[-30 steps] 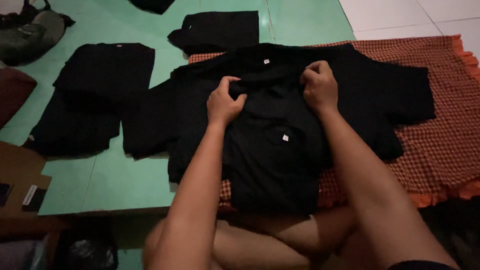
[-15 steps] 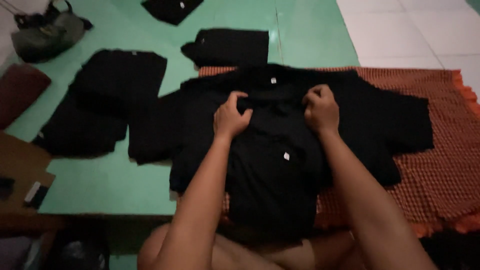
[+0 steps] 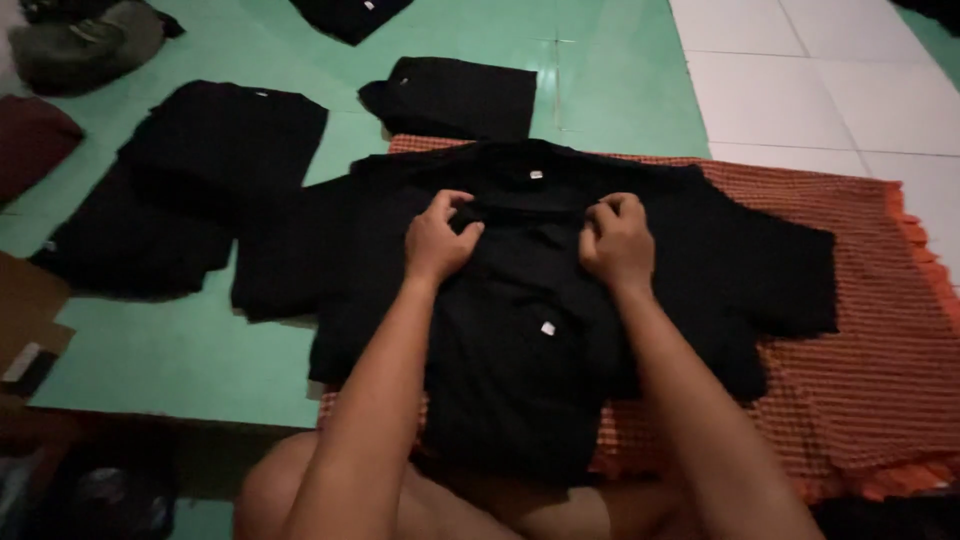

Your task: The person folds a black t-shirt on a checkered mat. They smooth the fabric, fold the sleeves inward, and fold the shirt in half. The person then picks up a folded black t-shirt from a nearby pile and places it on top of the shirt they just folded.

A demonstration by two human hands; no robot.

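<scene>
Head view: a black shirt (image 3: 520, 300) lies spread flat, front up, mostly on an orange checked cloth (image 3: 880, 340), with one sleeve reaching off the cloth onto the green floor (image 3: 180, 350). The left hand (image 3: 438, 238) rests on the shirt just below the collar, fingers curled and pinching a fold of the black fabric. The right hand (image 3: 617, 240) sits beside it on the other side of the collar, also curled shut on a gather of the same fabric. The two hands are near each other but apart, with the neck label (image 3: 536, 174) just beyond them and a small white tag (image 3: 547, 328) on the shirt front between the forearms.

Beyond the shirt's collar, touching the cloth's far edge, lies a folded black garment (image 3: 455, 97). To the shirt's left, on the floor, is a stack of flat black shirts (image 3: 190, 180). Farther off past that stack sit a grey bag (image 3: 85, 40) and a dark red bundle (image 3: 30, 140). Another black piece (image 3: 350, 12) lies at the top edge. White tiles (image 3: 800, 80) lie beyond the cloth on the right. The person's bare knees (image 3: 270, 490) show at the shirt's near hem.
</scene>
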